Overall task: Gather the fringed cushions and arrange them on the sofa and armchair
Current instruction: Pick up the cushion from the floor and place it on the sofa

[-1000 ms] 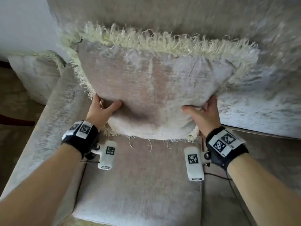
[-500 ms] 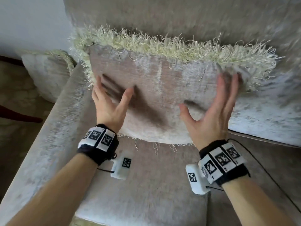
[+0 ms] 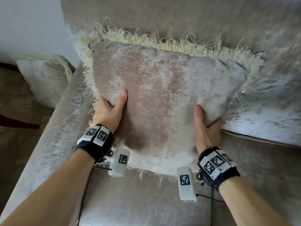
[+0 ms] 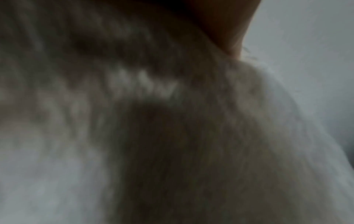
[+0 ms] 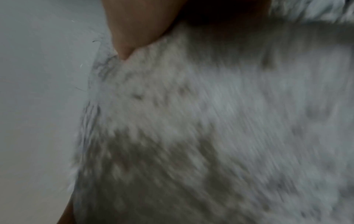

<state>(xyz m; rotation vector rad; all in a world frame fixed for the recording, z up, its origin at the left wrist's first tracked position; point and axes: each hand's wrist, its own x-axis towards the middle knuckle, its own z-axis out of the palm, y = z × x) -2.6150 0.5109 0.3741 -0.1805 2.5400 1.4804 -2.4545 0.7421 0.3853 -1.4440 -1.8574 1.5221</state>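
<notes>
A grey-beige velvet cushion (image 3: 162, 95) with a pale green fringe leans against the backrest of a seat (image 3: 146, 201) in the same fabric. My left hand (image 3: 110, 110) grips its left side, thumb on the front, fingers hidden behind. My right hand (image 3: 205, 126) grips the lower right side the same way. Both wrist views are blurred and filled with the cushion's fabric (image 4: 172, 136) (image 5: 210, 121), a thumb (image 4: 226, 30) (image 5: 134, 30) showing at the top of each. A second fringed cushion (image 3: 44, 79) stands at the left, beyond the armrest.
The armrest (image 3: 53, 128) runs along the left of the seat. Patterned carpet (image 3: 14, 103) lies further left with a dark wooden piece (image 3: 16, 123) on it. More upholstery (image 3: 268, 103) continues to the right. A white wall (image 3: 29, 26) is behind.
Half a second ago both hands lay flat and open on the cushion's face. Now they have slid down and out and grip its two sides. The cushion sits squarer against the backrest.
</notes>
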